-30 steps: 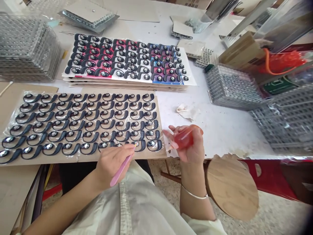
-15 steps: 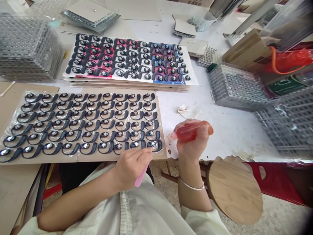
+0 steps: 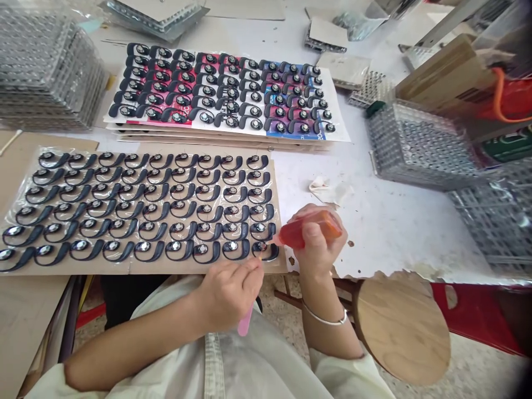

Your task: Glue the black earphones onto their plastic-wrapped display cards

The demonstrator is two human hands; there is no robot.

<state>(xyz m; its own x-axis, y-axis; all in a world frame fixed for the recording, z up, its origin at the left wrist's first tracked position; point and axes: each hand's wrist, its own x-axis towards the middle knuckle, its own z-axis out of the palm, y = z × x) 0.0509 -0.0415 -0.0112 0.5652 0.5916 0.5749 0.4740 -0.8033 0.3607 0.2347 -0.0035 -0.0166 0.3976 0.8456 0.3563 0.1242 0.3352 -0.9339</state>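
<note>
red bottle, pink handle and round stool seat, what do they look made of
Red bottle: probably plastic; glossy, seemingly translucent, with light showing in its colour. Pink handle: likely plastic, smooth and evenly coloured. Round stool seat: wood or wood-look laminate, satin; grain-like streaks show.

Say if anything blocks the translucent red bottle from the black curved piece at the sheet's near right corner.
Nothing visible stands between the red bottle and that black curved piece; the left hand holds a slim pink tool on the near side.

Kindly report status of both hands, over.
Left hand gripping pink tool, tip at bottom-right black hook. Right hand holding red bottle, nozzle nearby. White scrap beyond.
</note>
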